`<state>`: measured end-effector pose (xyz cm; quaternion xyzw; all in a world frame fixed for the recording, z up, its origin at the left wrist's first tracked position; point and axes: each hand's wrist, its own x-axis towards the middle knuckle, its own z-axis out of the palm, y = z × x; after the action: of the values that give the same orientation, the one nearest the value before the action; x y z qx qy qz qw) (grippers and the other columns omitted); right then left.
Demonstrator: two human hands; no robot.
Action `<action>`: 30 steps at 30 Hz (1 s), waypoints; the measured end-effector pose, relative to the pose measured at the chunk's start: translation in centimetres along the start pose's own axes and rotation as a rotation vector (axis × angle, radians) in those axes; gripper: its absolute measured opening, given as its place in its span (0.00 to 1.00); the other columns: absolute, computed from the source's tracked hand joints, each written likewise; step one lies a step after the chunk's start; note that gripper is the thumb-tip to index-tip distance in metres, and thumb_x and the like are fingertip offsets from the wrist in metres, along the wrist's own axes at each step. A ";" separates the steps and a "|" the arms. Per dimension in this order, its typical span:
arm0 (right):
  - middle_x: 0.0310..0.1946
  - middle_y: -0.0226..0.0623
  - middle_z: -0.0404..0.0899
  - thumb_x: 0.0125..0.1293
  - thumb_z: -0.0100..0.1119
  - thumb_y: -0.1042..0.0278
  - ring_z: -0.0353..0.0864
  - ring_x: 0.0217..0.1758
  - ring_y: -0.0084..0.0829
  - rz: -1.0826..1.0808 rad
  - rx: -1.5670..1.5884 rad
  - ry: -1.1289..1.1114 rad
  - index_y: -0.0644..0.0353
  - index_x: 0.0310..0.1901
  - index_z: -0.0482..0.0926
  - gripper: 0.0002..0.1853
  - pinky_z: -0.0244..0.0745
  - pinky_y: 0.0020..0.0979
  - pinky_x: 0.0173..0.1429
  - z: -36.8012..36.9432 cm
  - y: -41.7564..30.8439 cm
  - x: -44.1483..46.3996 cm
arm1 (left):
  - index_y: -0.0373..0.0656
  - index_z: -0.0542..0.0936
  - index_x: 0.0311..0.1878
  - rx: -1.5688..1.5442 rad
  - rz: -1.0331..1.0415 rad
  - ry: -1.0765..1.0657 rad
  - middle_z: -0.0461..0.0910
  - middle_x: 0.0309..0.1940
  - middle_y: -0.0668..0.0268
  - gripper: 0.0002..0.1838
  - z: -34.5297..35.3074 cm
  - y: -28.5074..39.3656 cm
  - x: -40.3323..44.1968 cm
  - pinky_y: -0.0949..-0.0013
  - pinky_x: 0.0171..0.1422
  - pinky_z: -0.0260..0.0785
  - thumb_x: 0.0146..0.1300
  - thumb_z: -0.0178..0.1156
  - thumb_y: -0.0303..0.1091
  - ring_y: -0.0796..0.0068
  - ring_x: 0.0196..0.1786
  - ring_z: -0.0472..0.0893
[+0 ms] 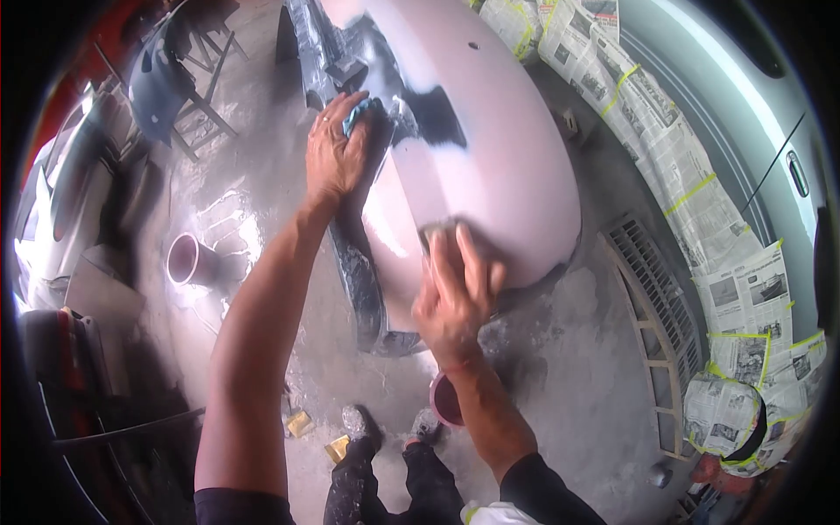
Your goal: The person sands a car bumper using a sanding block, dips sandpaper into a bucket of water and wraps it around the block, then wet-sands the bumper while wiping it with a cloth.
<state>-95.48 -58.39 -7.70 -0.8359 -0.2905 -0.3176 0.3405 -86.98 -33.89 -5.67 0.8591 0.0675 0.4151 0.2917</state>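
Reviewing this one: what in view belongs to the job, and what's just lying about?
In use:
pale panel
dark pad under right hand
blue cloth at left hand

Apparently unused:
slatted grille
yellow pieces on floor
newspaper-masked car

Grey floor (569, 385) beneath two pinkish tubs (208, 257) and, apparently, yellow scraps (299, 424).

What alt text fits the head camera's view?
The right hand holds a small pad against a curved, pale pink panel; the left hand, with something blue, rests at its dark edge. Taped newspaper lines a nearby car.
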 end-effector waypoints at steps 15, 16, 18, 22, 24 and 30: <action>0.68 0.55 0.68 0.63 0.70 0.79 0.75 0.55 0.53 0.062 0.187 0.110 0.51 0.66 0.75 0.30 0.75 0.45 0.54 3.3 3.7 -18.6 | 0.51 0.80 0.64 0.061 -0.053 -0.023 0.77 0.66 0.51 0.23 -0.1 0.5 0.2 0.54 0.77 0.61 0.70 0.54 0.48 0.51 0.73 0.70; 0.68 0.55 0.68 0.63 0.70 0.79 0.75 0.55 0.53 0.072 0.182 0.116 0.51 0.66 0.75 0.30 0.75 0.45 0.54 3.3 3.8 -18.7 | 0.52 0.81 0.64 0.037 -0.090 -0.025 0.77 0.66 0.50 0.24 -0.1 0.7 0.3 0.54 0.77 0.60 0.69 0.54 0.49 0.50 0.73 0.70; 0.69 0.55 0.67 0.62 0.69 0.81 0.75 0.55 0.53 0.013 0.205 0.162 0.54 0.66 0.76 0.30 0.75 0.45 0.54 3.6 3.9 -17.9 | 0.52 0.80 0.64 0.013 -0.120 -0.035 0.77 0.66 0.49 0.24 -0.1 0.6 0.5 0.54 0.77 0.61 0.69 0.55 0.49 0.49 0.73 0.70; 0.69 0.55 0.66 0.59 0.70 0.82 0.74 0.57 0.51 -0.012 0.084 0.110 0.61 0.60 0.80 0.25 0.75 0.44 0.58 1.0 1.0 -8.2 | 0.50 0.80 0.65 -0.002 -0.105 -0.035 0.76 0.66 0.48 0.25 0.0 0.1 0.1 0.54 0.78 0.60 0.70 0.53 0.49 0.49 0.73 0.70; 0.68 0.55 0.68 0.59 0.70 0.80 0.74 0.58 0.50 0.025 0.095 0.142 0.61 0.55 0.82 0.21 0.73 0.41 0.59 1.1 0.7 -9.0 | 0.51 0.79 0.65 -0.034 -0.056 -0.066 0.75 0.67 0.48 0.25 -0.2 -0.2 0.5 0.53 0.78 0.60 0.70 0.52 0.49 0.48 0.73 0.70; 0.67 0.54 0.72 0.60 0.70 0.77 0.76 0.60 0.49 -0.017 0.083 0.159 0.59 0.56 0.81 0.21 0.69 0.44 0.61 1.5 2.0 -12.8 | 0.51 0.79 0.66 -0.006 -0.066 -0.057 0.76 0.65 0.47 0.24 0.0 0.0 0.5 0.52 0.79 0.59 0.70 0.52 0.46 0.47 0.73 0.69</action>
<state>-101.63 -61.88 -18.63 -0.7908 -0.2827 -0.3735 0.3940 -86.67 -33.70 -5.34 0.8671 0.0863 0.3805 0.3095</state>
